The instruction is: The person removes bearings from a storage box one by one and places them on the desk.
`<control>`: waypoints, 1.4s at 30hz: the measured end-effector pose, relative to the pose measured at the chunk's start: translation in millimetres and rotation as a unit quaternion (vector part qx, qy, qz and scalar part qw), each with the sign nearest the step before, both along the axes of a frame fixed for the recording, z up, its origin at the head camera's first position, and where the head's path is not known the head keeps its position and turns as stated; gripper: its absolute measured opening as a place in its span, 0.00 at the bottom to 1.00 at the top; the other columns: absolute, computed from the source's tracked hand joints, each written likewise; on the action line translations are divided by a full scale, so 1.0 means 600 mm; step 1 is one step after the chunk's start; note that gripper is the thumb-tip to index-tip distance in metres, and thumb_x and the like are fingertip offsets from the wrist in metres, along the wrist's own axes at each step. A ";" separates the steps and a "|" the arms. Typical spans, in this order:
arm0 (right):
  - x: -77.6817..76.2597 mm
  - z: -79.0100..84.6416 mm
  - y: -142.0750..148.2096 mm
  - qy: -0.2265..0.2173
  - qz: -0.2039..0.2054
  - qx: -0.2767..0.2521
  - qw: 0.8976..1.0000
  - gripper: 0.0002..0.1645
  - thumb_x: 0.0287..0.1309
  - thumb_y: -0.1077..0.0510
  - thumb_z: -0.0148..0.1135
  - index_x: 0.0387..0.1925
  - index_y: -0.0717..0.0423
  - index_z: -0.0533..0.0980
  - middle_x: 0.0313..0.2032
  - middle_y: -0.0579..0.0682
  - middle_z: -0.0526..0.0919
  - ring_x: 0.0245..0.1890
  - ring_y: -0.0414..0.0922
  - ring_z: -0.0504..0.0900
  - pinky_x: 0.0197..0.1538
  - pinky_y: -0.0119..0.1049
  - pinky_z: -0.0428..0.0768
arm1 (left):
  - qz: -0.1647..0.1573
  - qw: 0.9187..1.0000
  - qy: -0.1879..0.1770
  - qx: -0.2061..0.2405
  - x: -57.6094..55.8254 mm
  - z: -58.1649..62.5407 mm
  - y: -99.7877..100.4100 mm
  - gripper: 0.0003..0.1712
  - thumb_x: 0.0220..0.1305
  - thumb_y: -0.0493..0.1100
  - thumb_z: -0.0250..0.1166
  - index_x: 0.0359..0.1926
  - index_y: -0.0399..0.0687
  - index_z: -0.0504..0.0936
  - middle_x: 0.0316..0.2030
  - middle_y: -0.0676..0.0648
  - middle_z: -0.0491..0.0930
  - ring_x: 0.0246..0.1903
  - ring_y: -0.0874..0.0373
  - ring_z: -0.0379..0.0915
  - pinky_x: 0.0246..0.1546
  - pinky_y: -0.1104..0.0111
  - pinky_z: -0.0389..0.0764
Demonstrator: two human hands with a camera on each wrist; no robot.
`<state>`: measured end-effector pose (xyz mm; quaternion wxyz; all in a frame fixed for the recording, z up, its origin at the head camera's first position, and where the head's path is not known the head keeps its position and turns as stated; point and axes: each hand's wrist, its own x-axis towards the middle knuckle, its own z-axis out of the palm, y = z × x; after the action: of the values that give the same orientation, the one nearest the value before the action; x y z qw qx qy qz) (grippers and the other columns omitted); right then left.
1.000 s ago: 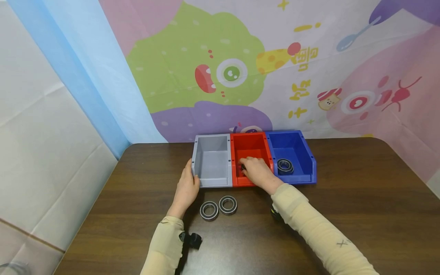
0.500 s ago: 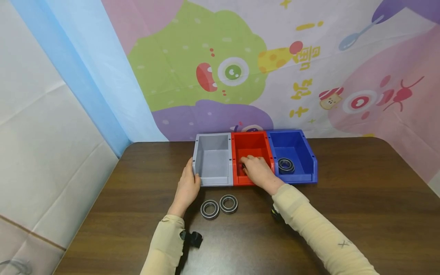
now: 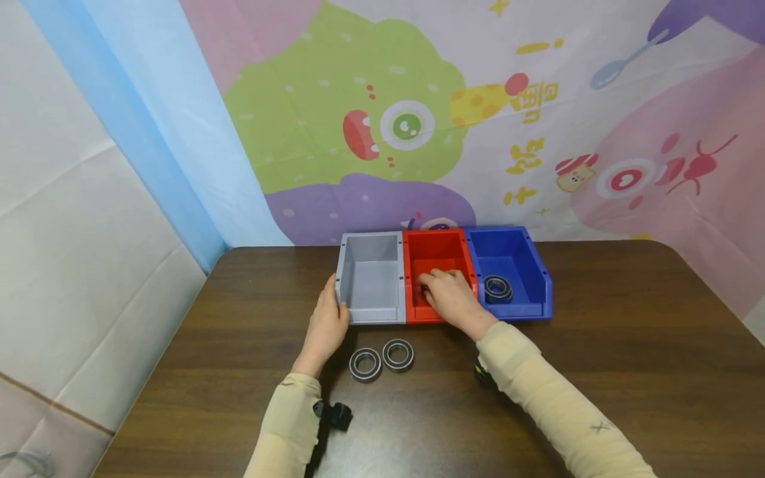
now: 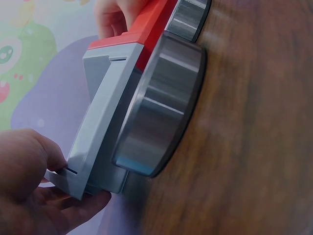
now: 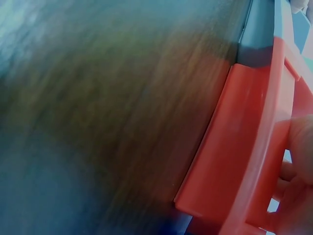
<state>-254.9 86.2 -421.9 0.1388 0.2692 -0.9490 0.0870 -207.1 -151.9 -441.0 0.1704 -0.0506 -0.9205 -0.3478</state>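
Observation:
Three joined plastic bins stand at the back of the table: a grey bin (image 3: 372, 285), a red bin (image 3: 439, 245) and a blue bin (image 3: 508, 252). My left hand (image 3: 325, 328) grips the grey bin's front left corner, thumb on its rim and fingers against the outer side. Down inside the red bin, the curled fingers of my right hand (image 3: 451, 297) hold a dark ring-like piece, seemingly a bearing (image 3: 427, 291), mostly hidden by the fingers. Within the blue bin lies a bearing (image 3: 497, 289). Two more bearings, one left (image 3: 365, 364) and one right (image 3: 398, 355), lie flat before the bins.
The brown wooden table (image 3: 418, 425) extends around the bins. Behind them hangs a cartoon-print cloth (image 3: 335, 86). A black wrist mount (image 3: 335, 415) sticks out from my left sleeve, close to the tabletop.
The right hand stays in the red bin, its fingers shifting only slightly. The left hand keeps its grip on the grey bin. The head view has drifted a little.

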 end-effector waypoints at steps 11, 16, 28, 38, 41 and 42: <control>0.000 -0.002 0.008 0.008 0.010 -0.015 1.000 0.11 0.53 0.60 0.59 0.40 0.54 0.79 0.32 0.52 0.80 0.36 0.48 0.78 0.49 0.49 0.71 | 0.001 1.000 -0.012 0.005 -0.001 0.000 0.001 0.33 0.59 0.34 0.51 0.66 0.36 0.54 0.56 0.31 0.66 0.50 0.37 0.68 0.46 0.47 0.70; 0.005 -0.001 0.009 0.026 0.025 -0.026 0.999 0.12 0.52 0.60 0.57 0.40 0.55 0.79 0.32 0.51 0.80 0.36 0.47 0.77 0.50 0.49 0.71 | 0.001 1.000 -0.008 0.005 0.002 0.000 0.000 0.33 0.59 0.34 0.51 0.65 0.36 0.54 0.54 0.30 0.67 0.48 0.36 0.70 0.45 0.47 0.71; 0.025 0.006 0.012 0.054 0.047 -0.073 0.995 0.13 0.50 0.62 0.58 0.40 0.55 0.78 0.32 0.50 0.80 0.34 0.47 0.78 0.49 0.47 0.72 | 0.005 1.000 -0.011 0.007 0.001 -0.001 0.001 0.33 0.59 0.34 0.51 0.66 0.37 0.54 0.54 0.31 0.67 0.47 0.36 0.70 0.44 0.47 0.71; 0.043 0.003 0.016 0.079 0.065 -0.080 0.992 0.13 0.51 0.62 0.60 0.42 0.56 0.78 0.34 0.51 0.80 0.35 0.48 0.78 0.45 0.44 0.76 | 0.003 1.000 -0.009 0.003 0.001 0.000 0.000 0.33 0.59 0.33 0.51 0.66 0.36 0.53 0.54 0.31 0.67 0.47 0.36 0.70 0.44 0.47 0.71; 0.050 0.004 0.017 0.085 0.071 -0.081 0.991 0.13 0.52 0.62 0.60 0.41 0.56 0.78 0.34 0.51 0.80 0.35 0.48 0.79 0.45 0.44 0.76 | 0.003 1.000 -0.011 0.004 0.001 0.000 0.000 0.33 0.60 0.33 0.51 0.66 0.37 0.53 0.54 0.31 0.67 0.47 0.36 0.70 0.44 0.46 0.71; 0.052 0.004 0.017 0.087 0.077 -0.080 0.990 0.13 0.51 0.63 0.61 0.41 0.56 0.78 0.34 0.52 0.80 0.35 0.48 0.79 0.45 0.44 0.76 | 0.003 1.000 -0.011 0.004 0.001 0.000 0.000 0.33 0.60 0.34 0.51 0.66 0.36 0.53 0.54 0.31 0.67 0.47 0.36 0.70 0.44 0.46 0.71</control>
<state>-223.5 96.5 -419.7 0.2347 0.3360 -0.8999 0.1490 -206.6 -151.9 -441.0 0.1618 -0.0432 -0.9211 -0.3513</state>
